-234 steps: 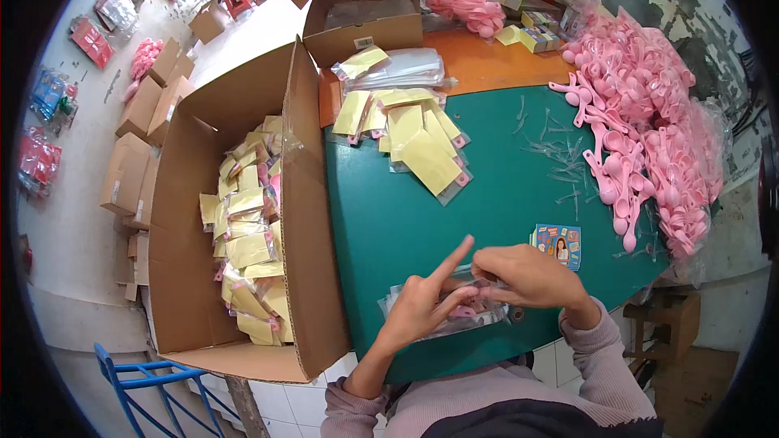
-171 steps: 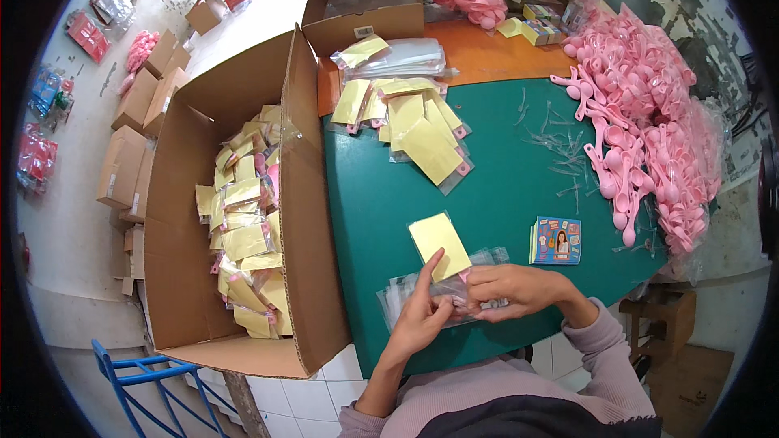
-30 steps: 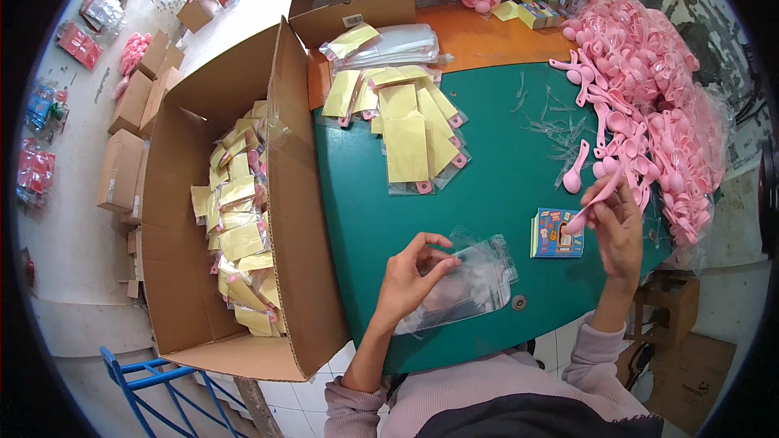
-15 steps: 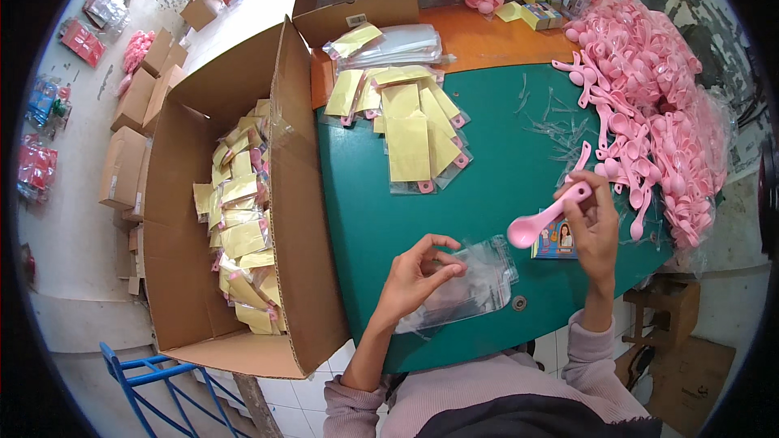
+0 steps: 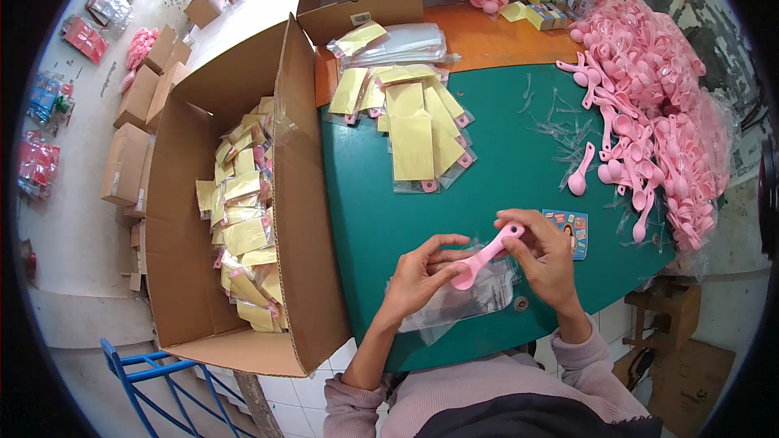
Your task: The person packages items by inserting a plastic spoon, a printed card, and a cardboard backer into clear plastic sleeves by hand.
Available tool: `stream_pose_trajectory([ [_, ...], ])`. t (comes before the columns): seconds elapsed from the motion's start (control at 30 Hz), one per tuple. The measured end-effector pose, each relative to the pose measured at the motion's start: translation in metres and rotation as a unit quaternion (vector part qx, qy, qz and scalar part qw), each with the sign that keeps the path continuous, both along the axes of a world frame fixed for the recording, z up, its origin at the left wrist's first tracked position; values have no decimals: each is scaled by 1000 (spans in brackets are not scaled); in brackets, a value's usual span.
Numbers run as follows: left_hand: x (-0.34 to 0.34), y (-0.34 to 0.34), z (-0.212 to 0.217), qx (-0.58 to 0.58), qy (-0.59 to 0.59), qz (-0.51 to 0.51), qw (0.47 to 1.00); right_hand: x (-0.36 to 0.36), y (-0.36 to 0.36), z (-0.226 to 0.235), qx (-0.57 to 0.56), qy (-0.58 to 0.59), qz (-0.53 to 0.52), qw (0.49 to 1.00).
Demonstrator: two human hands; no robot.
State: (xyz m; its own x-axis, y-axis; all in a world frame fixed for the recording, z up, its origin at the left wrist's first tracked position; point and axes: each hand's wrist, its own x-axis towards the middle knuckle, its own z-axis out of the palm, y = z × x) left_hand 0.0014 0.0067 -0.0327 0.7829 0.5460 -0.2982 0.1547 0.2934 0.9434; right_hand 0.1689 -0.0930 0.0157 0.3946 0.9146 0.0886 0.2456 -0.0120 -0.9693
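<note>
The pink spoon [image 5: 488, 256] is between the two hands, above the near part of the green bench [image 5: 381, 219]. Taking 12 o'clock as straight away from the person, its long axis runs from about half past one, at the handle end with the hole, to half past seven, at the bowl. The right hand [image 5: 547, 258] grips the handle end with thumb and fingers and so has the firmer claim on it. The left hand [image 5: 415, 280] lies at about 8 o'clock from the spoon, fingers curled and thumb near the bowl; whether they touch, or whether those fingers pinch a bag, I cannot tell.

The clear plastic bags [image 5: 475, 302] lie flat at 6 o'clock, under and just beyond the bowl on the person's side, partly covered by the left hand. The printed cards [image 5: 578, 231] sit beside the right hand, at its 1 o'clock. From the spoon, yellow-backed packets [image 5: 412, 142] lie at 11 o'clock, and a heap of pink spoons [image 5: 641, 73] at about 1 o'clock.
</note>
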Motion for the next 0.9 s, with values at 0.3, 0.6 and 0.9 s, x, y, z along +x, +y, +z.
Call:
stream_pose_trajectory([
  [0.3, -10, 7, 19, 94, 94, -137, 981, -14, 3, 4, 66, 21, -112, 991],
  [0.6, -8, -3, 16, 7, -50, -14, 999, -3, -10, 5, 45, -101, 182, 977],
  [0.9, -8, 3, 24, -18, -102, 44, 994, 70, -75, -50, -225, -323, -266, 880],
])
